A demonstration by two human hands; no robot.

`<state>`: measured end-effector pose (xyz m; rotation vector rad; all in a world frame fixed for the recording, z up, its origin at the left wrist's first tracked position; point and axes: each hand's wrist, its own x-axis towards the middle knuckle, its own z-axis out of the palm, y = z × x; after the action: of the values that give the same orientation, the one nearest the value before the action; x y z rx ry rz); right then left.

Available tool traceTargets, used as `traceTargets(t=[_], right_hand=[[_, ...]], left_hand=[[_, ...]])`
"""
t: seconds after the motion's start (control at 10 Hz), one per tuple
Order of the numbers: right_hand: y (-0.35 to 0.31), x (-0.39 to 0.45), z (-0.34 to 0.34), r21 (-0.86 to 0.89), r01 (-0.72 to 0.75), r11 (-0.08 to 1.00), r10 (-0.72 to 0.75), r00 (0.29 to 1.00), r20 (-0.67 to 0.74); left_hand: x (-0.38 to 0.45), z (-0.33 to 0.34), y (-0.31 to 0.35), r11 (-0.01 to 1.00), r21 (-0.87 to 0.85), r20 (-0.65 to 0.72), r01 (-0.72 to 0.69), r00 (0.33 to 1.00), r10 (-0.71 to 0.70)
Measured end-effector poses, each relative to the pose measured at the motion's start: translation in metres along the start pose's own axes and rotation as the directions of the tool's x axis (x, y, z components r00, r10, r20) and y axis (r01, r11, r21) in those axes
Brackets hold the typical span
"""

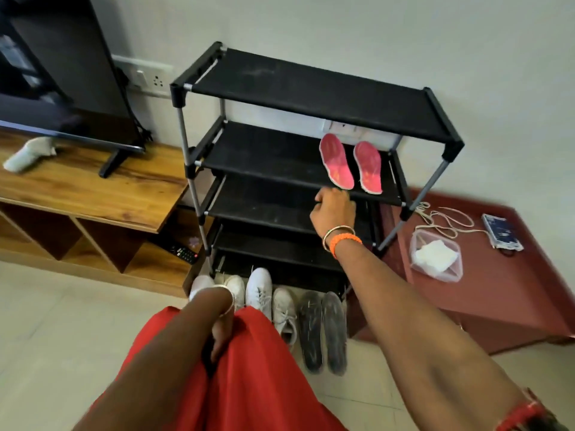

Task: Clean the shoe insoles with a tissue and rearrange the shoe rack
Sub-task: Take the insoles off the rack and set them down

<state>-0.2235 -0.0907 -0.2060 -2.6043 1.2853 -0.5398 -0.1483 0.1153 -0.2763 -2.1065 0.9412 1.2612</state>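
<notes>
Two pink insoles [336, 161] [368, 167] lie side by side at the right end of the black shoe rack's [280, 79] second shelf. My right hand [333, 209] is at that shelf's front edge, fingers curled against the heel of the left pink insole; whether they pinch it is hidden. My left hand [221, 329] rests with straight fingers on my red garment [249, 384]. Two dark grey insoles [311, 331] [334, 332] lie on the floor in front of the rack, beside several white shoes [259, 289]. A clear plastic box with white tissues [435, 259] sits to the right.
The tissue box stands on a low maroon surface [497, 290] with a white cable [448, 219] and a blue device [501, 231]. Left of the rack are a wooden TV unit [93, 188] with a TV [62, 73], a white sock [28, 155] and a remote [183, 252].
</notes>
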Motion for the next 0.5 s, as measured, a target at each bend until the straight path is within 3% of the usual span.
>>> traceTargets(t=[0.1, 0.2, 0.3, 0.4, 0.5], right_hand=[[0.019, 0.016, -0.012, -0.178, 0.026, 0.984, -0.056, 0.984, -0.168], [0.034, 0.033, -0.024, -0.273, -0.020, 0.962, -0.038, 0.978, -0.205], [0.055, 0.049, -0.026, -0.292, -0.046, 0.955, 0.031, 0.998, -0.056], [0.078, 0.061, -0.025, -0.316, -0.044, 0.948, 0.065, 0.996, 0.059], [0.098, 0.079, -0.023, -0.289, -0.081, 0.954, 0.132, 0.978, 0.161]], left_hand=[[-0.004, -0.052, -0.005, 0.991, 0.080, 0.193, -0.111, 0.977, 0.093], [-0.005, -0.100, 0.013, 0.956, -0.209, -0.231, -0.207, 0.960, 0.157], [-0.008, -0.139, 0.057, 0.850, -0.137, -0.735, -0.509, 0.627, 0.258], [-0.013, -0.167, 0.099, 0.725, -0.029, -0.852, -0.688, 0.396, 0.342], [-0.010, -0.189, 0.135, 0.731, 0.130, -0.845, -0.670, 0.311, 0.436]])
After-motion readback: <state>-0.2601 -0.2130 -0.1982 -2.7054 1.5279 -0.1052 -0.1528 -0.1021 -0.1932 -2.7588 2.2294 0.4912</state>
